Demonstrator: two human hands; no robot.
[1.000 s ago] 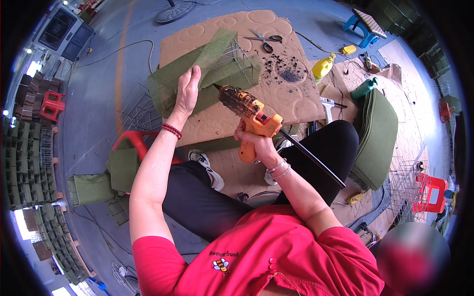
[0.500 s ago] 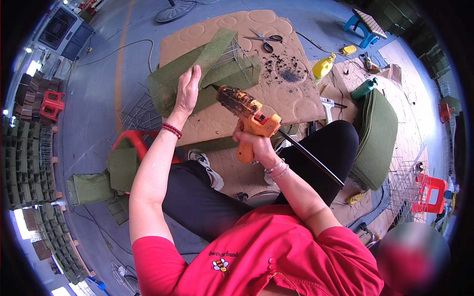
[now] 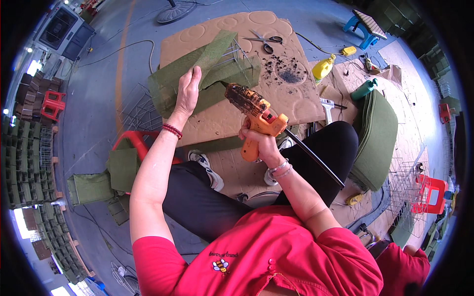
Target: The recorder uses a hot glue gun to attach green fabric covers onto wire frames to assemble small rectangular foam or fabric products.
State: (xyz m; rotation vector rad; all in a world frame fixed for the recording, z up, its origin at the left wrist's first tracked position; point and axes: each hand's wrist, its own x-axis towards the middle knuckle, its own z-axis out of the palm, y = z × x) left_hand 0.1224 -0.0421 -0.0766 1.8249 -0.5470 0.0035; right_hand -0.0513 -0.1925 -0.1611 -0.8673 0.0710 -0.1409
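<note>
A piece of green mesh fabric (image 3: 197,59) lies folded over a wire frame (image 3: 234,55) on the cardboard-topped work surface. My left hand (image 3: 186,91) is closed on the near side of the fabric, thumb up, its other fingers partly hidden. My right hand (image 3: 261,143) grips an orange hot glue gun (image 3: 265,121) by its handle. Dark residue coats the gun's front, and a long black glue stick (image 3: 316,158) sticks out of its back. The nozzle points at the fabric, just right of my left hand; whether it touches cannot be made out.
Scissors (image 3: 266,39) and black scraps (image 3: 289,74) lie on the cardboard (image 3: 296,103). To the right are a yellow bottle (image 3: 323,68), a green pump bottle (image 3: 364,89) and stacked green sheets (image 3: 377,138). A person in red (image 3: 402,269) is at lower right; wire frames (image 3: 140,111) stand left.
The glue gun in my right hand has shifted a little to the right along the fabric. My left hand and the fabric stay nearly where they were. The person at lower right has moved.
</note>
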